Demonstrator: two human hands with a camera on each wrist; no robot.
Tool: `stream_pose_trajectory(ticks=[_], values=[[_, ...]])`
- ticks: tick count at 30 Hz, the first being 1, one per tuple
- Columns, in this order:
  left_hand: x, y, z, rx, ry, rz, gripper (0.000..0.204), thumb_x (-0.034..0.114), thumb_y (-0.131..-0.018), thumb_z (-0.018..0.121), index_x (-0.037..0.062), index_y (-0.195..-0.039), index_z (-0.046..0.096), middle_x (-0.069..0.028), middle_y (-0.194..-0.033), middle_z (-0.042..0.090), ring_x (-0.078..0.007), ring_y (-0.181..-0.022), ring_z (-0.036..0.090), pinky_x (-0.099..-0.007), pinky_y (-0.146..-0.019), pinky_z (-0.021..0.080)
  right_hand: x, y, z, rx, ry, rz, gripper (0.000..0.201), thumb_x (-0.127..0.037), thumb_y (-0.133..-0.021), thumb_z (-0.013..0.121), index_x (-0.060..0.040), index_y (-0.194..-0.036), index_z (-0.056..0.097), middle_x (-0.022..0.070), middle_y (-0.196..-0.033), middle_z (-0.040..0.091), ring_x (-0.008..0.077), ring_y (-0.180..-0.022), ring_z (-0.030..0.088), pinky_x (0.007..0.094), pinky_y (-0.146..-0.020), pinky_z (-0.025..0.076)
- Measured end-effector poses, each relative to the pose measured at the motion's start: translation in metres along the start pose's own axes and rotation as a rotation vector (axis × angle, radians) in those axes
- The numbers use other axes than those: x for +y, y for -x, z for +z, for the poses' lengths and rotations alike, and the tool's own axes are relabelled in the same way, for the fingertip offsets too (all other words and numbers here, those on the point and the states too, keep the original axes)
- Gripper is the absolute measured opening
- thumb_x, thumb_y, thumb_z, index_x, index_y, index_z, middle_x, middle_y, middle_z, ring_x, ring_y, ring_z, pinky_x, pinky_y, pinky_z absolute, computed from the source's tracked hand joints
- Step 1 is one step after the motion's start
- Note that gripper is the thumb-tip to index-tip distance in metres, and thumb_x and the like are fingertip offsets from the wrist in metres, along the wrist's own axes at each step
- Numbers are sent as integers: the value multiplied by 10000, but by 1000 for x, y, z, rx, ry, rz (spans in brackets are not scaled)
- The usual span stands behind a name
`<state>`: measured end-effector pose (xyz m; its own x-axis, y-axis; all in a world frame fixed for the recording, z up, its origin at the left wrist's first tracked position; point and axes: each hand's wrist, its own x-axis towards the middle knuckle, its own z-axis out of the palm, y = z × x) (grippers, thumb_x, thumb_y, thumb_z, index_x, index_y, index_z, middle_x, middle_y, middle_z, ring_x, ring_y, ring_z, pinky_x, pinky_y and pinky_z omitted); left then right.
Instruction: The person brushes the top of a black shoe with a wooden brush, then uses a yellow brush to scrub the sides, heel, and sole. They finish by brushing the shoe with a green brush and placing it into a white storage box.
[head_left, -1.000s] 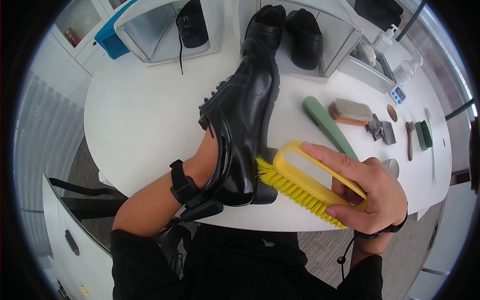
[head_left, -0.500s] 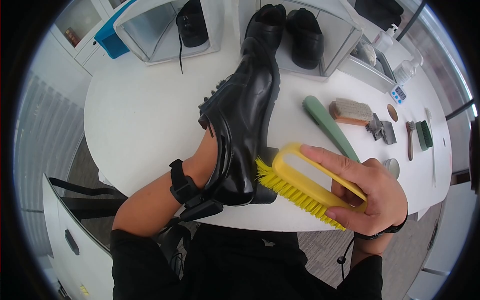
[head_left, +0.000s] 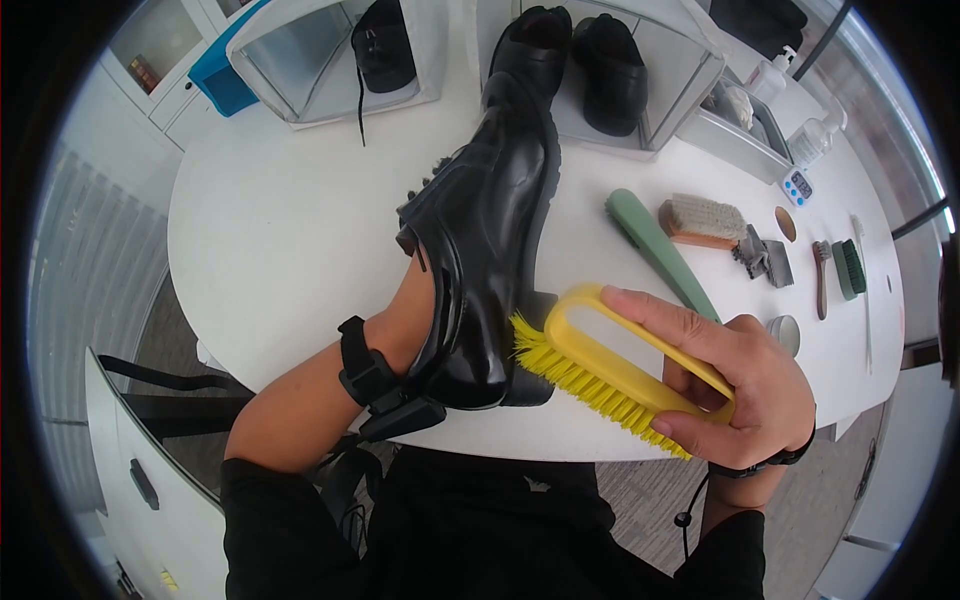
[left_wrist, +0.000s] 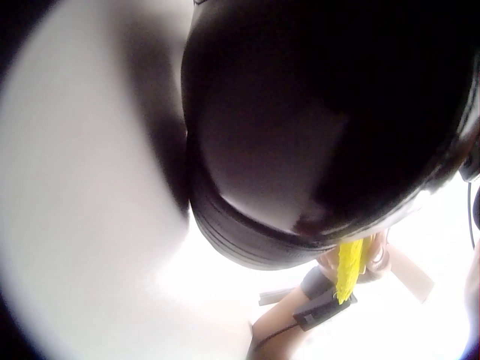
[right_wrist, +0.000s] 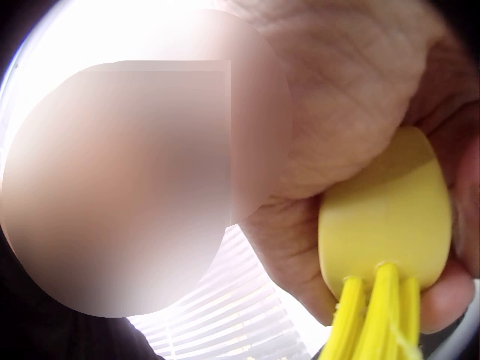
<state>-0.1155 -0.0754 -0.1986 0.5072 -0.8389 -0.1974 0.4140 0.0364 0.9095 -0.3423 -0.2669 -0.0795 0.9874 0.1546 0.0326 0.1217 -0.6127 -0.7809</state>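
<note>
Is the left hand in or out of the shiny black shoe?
In: the left wrist enters the black shoe at its opening, and no left fingers show outside.

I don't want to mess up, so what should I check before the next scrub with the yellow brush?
1. Yellow plastic brush gripped in the right hand: ok.
2. Yellow bristles turned toward the glossy black lace-up shoe: ok.
3. Bristles touching the heel: cannot tell; they look very near.
4. Left hand steadying the shoe: cannot tell; the left forearm goes to its opening and the hand is hidden.
5. Elbow room for the right hand: probably not ok; the small round silver tin and long green brush look close by.
</note>
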Motion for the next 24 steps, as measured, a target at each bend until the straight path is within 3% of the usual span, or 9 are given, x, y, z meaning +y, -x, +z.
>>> stream_pose_trajectory(ticks=[7,11,13,18,21,24], values=[[4,1,-1,19,-187,-5,300,134,-1071,539,-3,-1334,494,-125,-1142,621,-212,-938,681,-316,-816,630,1,-1,4,56,24,-20,817,-95,-768,693,-58,-1547,446,184,-1327,673,177,-581,708,217,-568,537],[-1,-2,-5,-3,-77,54,311,148,-1071,544,-6,-1336,492,-124,-1134,624,-207,-934,681,-311,-804,631,1,-2,3,55,20,-4,816,-89,-764,689,-56,-1544,450,182,-1343,667,174,-580,705,214,-559,526],[-3,-6,-13,-113,131,-6,358,199,-1065,578,33,-1375,508,-85,-1218,601,-167,-1021,632,-298,-890,577,-1,-3,2,54,13,7,813,-87,-764,685,-56,-1543,452,178,-1344,668,174,-580,704,212,-555,523],[3,-2,-7,-68,-56,-10,349,185,-1067,573,38,-1377,506,-83,-1223,596,-163,-1024,624,-295,-894,571,0,-3,3,69,12,10,815,-92,-760,687,-54,-1540,457,175,-1316,684,172,-577,702,213,-548,517],[3,-2,-6,-51,-76,1,346,177,-1067,570,40,-1378,504,-83,-1226,592,-165,-1030,619,-299,-904,566,2,-3,4,78,-3,10,832,-89,-743,690,-52,-1541,457,165,-1208,729,167,-561,693,212,-544,508],[2,-2,-2,-27,-56,25,347,189,-1073,554,18,-1368,491,-112,-1196,604,-190,-1001,648,-310,-871,598,3,-3,4,81,-18,10,847,-83,-726,689,-51,-1541,461,133,-973,761,157,-535,673,206,-540,487]])
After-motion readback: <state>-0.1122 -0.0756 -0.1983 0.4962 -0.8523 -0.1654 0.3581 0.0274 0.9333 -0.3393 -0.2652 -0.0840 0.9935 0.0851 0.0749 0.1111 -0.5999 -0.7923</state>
